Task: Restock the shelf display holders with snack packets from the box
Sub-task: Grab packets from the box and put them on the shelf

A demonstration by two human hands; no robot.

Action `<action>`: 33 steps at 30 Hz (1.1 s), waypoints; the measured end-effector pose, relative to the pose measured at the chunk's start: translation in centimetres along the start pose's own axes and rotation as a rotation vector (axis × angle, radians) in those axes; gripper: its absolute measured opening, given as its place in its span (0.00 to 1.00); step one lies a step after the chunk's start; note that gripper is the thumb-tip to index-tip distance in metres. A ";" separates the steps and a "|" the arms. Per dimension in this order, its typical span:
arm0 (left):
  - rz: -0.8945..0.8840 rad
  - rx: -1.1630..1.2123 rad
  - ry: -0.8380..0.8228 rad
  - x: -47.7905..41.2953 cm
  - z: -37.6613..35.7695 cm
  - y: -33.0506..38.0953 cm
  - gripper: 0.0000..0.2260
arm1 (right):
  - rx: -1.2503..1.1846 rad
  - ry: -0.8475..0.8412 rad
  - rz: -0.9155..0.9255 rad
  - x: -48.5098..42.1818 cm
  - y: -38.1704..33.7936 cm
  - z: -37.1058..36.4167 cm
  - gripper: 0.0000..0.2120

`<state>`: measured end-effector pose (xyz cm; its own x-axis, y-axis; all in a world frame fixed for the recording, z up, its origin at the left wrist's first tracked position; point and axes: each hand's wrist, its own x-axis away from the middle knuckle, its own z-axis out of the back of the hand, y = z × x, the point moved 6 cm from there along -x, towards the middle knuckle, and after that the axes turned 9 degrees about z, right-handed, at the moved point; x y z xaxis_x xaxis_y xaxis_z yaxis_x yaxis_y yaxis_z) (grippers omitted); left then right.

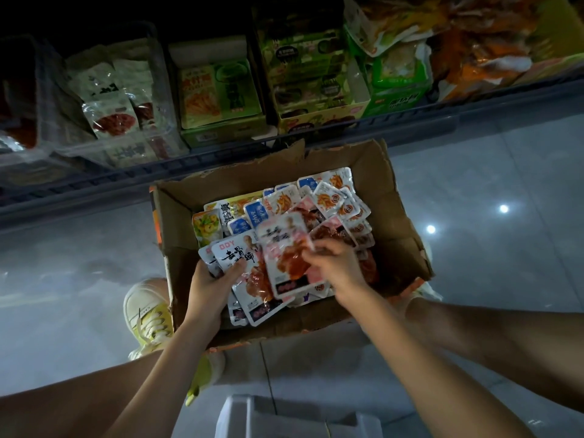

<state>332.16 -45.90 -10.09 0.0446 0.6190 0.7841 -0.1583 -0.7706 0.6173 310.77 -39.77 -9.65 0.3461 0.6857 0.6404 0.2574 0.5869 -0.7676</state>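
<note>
Sitting on the grey tiled floor [489, 172] below the dark shelf [221, 156]: one torn brown cardboard box [398, 216] of mixed foil snack packets [328, 200]. Left hand [211, 287] grips a fanned stack of white-and-red packets [234, 252] at the box's near left side, thumb on top. Right hand [336, 268], just beside it, pinches the uppermost pink-and-red packet [284, 248] by its right edge.

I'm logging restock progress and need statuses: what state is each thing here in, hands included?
Cardboard box: open, flaps torn, loose packets piled inside.
Left hand: grips a packet stack, thumb on top.
Right hand: holds the top packet by its edge.
Clear holder: partly filled.
</note>
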 end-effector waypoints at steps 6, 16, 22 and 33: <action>0.044 0.057 -0.048 0.1 -1.6 0.2 0.29 | 0.182 -0.128 0.111 0.2 0.4 -4.2 0.05; 0.075 0.022 0.030 0.1 -1.4 0.8 0.25 | 1.459 -0.080 0.561 -6.6 -0.8 0.8 0.25; 0.090 0.026 0.007 0.4 -0.7 1.3 0.27 | 1.872 -0.246 0.520 -8.0 -0.5 0.8 0.29; -0.060 0.124 -0.002 4.5 1.9 6.3 0.25 | 0.077 0.047 0.286 -0.3 -9.5 2.2 0.06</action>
<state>333.22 -48.24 -2.57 0.0526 0.6642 0.7457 -0.0321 -0.7452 0.6660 306.28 -44.62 -2.45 0.4369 0.8082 0.3948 0.0748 0.4047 -0.9114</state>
